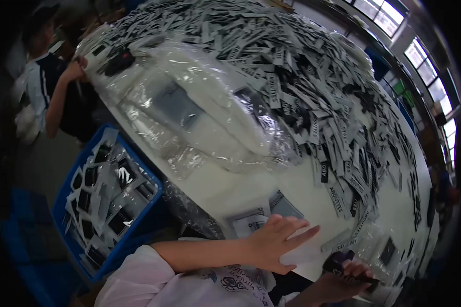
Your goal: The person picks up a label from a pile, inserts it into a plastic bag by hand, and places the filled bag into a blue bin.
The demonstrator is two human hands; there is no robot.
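My left hand (pixel 279 240) is open with its fingers spread, palm down, over the near edge of the white table. Just beyond its fingers lie small clear packets, one grey packet (pixel 287 205) and another (pixel 243 222) with a printed white label. At the lower right, my right hand (pixel 356 273) is closed around a dark purple-black item with pale lettering (pixel 337 263); its exact kind is hard to make out. Beside that hand, a clear plastic bag with a dark square (pixel 388 250) lies on the table.
A huge heap of grey and black printed strips (pixel 271 61) covers the far and right table. Large clear plastic sheeting (pixel 200 112) lies at left. A blue crate (pixel 159 189) of bagged dark items stands beside the table. Another person (pixel 51 87) stands at the far left.
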